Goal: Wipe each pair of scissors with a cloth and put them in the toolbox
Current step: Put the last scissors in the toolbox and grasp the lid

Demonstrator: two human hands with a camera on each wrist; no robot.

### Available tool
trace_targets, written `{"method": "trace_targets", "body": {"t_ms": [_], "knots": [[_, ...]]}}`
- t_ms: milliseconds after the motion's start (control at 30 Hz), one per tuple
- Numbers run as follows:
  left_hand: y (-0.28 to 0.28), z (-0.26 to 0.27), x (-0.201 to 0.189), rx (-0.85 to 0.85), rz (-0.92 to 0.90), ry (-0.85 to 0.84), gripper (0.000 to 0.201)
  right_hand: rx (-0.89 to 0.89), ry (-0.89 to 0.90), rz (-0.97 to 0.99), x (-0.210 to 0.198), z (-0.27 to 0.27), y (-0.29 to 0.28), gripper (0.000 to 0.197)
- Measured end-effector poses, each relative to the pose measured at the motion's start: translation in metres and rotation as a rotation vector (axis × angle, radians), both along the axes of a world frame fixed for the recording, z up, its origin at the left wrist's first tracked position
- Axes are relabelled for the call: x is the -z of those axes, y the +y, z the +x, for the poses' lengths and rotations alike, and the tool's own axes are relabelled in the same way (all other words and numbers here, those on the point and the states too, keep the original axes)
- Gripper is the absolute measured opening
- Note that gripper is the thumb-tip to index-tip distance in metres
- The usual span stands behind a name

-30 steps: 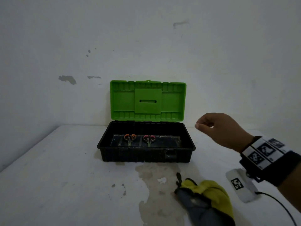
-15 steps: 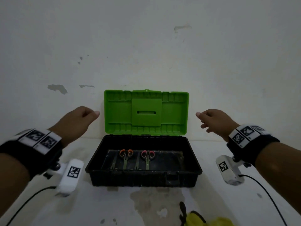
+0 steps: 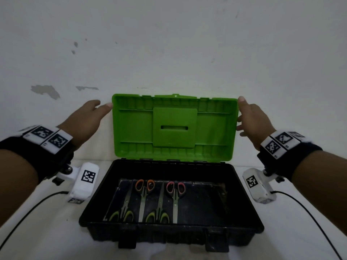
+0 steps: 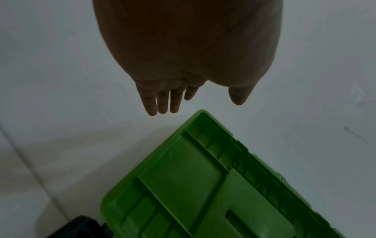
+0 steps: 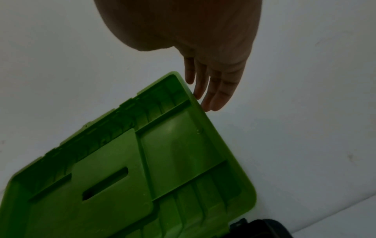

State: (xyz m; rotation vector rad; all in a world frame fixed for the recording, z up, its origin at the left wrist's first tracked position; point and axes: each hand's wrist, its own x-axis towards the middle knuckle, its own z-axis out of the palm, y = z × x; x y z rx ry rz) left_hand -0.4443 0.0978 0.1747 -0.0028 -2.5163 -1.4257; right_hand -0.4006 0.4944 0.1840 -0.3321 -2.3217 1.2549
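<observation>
**Scissors lie in the open toolbox, a hand at each end of its lid**

Scissors fill the left half of the black toolbox [image 3: 170,231], four pairs side by side on its floor, while both hands are raised to the upright green lid [image 3: 174,126].

The left hand [image 3: 88,117] reaches toward the lid's upper left corner with its fingers straight and held close together, the thumb set apart. From the head camera a fingertip seems to meet the corner; the left wrist camera shows the fingers [image 4: 162,103] just short of the lid [image 4: 203,185], so contact cannot be told. It holds nothing.

The right hand [image 3: 253,122] is at the lid's right edge, fingers extended and relaxed. In the right wrist view its fingertips [image 5: 205,91] lie against the edge near the top corner of the lid [image 5: 154,161], resting there rather than curled round it.

Inside the box, the orange-handled scissors [image 3: 145,186] and the pink-handled scissors [image 3: 175,188] have their handles toward the lid. Two green-handled pairs, one on the left [image 3: 122,215] and one beside it [image 3: 157,216], have handles toward the front wall. The right half of the floor is bare.

The toolbox sits on a pale worktop [image 3: 47,231] against a marked white wall [image 3: 169,44]. Black cables [image 3: 26,212] trail from the wrist cameras across the worktop on either side, clear of the box.
</observation>
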Motion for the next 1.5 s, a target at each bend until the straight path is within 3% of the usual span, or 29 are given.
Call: {"method": "trace_targets", "body": {"t_ms": [67,133,200,300,400,467,600,733,867,967,1267,1500], "knots": [[0.005,-0.007,0.002,0.069,0.086,-0.007,0.081,-0.021,-0.041,-0.027,-0.004,-0.003,-0.002,0.099],[0.013,-0.009,0.000,0.132,0.160,-0.031,0.068,-0.030,-0.066,-0.076,-0.007,-0.003,-0.003,0.089],[0.019,-0.005,-0.005,0.141,0.209,-0.048,0.072,-0.038,-0.072,-0.142,-0.008,-0.001,0.000,0.075],[0.015,0.010,-0.010,0.130,0.185,-0.017,0.066,-0.055,-0.071,-0.222,-0.011,0.012,0.007,0.073],[0.007,0.034,-0.012,0.107,0.103,-0.002,0.081,-0.083,-0.083,-0.270,-0.015,0.036,0.014,0.071],[0.002,0.054,-0.010,0.072,0.090,0.007,0.084,-0.115,-0.099,-0.280,-0.014,0.057,0.015,0.058],[-0.005,0.094,0.000,0.071,0.101,0.033,0.068,-0.219,-0.110,-0.285,-0.001,0.103,0.012,0.033],[-0.020,0.126,0.028,0.068,-0.026,0.033,0.057,-0.273,-0.145,-0.133,0.025,0.143,0.017,0.021],[-0.029,0.152,0.058,0.070,-0.376,0.032,0.052,-0.267,-0.165,0.202,0.055,0.168,0.021,0.006],[-0.025,0.165,0.073,0.052,-0.497,0.035,0.047,-0.265,-0.125,0.337,0.076,0.179,0.016,0.014],[-0.024,0.175,0.103,0.050,-0.521,0.009,0.040,-0.189,-0.121,0.452,0.116,0.184,0.010,0.017],[-0.021,0.169,0.114,0.032,-0.457,0.041,0.029,-0.130,-0.197,0.528,0.112,0.181,0.009,0.007]]}}
